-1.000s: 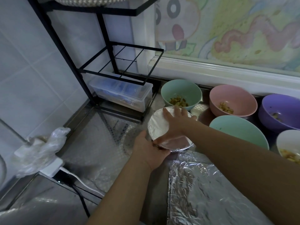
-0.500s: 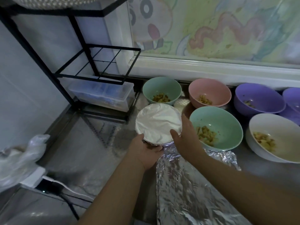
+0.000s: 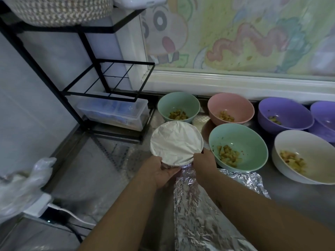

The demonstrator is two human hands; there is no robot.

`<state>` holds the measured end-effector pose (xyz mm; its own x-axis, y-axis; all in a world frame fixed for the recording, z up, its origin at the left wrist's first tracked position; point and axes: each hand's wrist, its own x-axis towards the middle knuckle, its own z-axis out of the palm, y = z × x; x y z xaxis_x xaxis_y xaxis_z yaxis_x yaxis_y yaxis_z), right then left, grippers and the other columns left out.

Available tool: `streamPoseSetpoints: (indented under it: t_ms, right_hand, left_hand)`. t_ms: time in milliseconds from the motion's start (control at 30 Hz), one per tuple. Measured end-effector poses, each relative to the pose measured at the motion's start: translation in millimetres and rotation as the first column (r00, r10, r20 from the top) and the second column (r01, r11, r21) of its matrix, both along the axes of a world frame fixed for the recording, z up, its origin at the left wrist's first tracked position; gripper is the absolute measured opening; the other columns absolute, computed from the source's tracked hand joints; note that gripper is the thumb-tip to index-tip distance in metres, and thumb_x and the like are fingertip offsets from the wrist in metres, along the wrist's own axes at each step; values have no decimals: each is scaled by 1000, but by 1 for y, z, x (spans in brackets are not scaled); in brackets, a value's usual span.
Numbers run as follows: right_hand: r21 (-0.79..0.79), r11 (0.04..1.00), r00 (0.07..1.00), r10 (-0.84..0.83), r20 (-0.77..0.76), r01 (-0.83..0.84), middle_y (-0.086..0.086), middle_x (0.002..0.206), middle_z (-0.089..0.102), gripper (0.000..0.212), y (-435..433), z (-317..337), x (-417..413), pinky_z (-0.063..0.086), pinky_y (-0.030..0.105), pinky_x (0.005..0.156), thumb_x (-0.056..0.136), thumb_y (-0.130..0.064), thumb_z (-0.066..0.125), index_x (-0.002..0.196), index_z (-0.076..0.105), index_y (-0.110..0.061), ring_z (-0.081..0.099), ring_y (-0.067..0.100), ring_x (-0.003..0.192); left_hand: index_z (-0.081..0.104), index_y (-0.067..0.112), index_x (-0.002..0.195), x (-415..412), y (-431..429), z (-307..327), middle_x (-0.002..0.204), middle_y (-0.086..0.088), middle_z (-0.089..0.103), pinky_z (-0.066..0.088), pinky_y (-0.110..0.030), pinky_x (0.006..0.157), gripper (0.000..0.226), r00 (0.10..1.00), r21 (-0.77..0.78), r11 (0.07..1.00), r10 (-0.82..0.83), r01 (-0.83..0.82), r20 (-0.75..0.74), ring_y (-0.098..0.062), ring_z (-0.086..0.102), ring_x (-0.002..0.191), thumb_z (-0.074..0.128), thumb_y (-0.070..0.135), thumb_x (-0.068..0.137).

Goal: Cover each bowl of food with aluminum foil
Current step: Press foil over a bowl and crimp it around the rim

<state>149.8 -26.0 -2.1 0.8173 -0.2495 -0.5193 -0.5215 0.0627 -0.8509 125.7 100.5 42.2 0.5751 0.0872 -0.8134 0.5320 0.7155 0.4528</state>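
Your left hand grips the foiled bowl at 7 o'clock; fingers of your right hand pinch its rim at 5.

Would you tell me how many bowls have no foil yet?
6: at the back, green, pink, purple, edge purple; in front, big green, white. Others may lie off-frame right.

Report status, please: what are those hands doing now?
Left hand, right hand grip foil-covered bowl at near rim. Spare foil sheet lies nearer. Green bowl alongside uncovered. Nothing blocking.
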Motion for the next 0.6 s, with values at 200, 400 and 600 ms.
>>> streamPoseSetpoints:
  t_ms: [200, 400, 600]
  right_hand:
    - [68, 997, 998, -32, -52, 36, 18, 111, 68, 49, -4, -3, 5, 49, 34, 68, 89, 11, 34, 129, 61, 1, 62, 31, 89]
    - [90, 994, 996, -55, -77, 62, 19, 107, 64, 49, -5, 0, 7, 42, 30, 61, 90, 12, 30, 129, 59, 4, 54, 25, 77]
    - [138, 990, 998, 1, -56, 6, 20, 105, 67, 38, -10, -4, 10, 56, 42, 75, 90, 10, 41, 122, 61, 7, 65, 37, 93]
  left_hand:
    - [42, 2, 145, 3, 3, -6, 145, -25, 48, 42, -57, 95, 41, 999, -12, 1000, -17, 17, -27, -44, 48, 131, 26, 6, 107]
    - [41, 1, 145, 4, -1, -4, 147, -24, 45, 36, -58, 101, 41, 1000, -29, 999, 25, -26, -18, -43, 43, 136, 24, 5, 108]
    - [39, 1, 146, 7, -3, -3, 149, -25, 42, 34, -56, 106, 41, 998, -65, 997, 46, -50, -53, -43, 41, 137, 25, 6, 108]
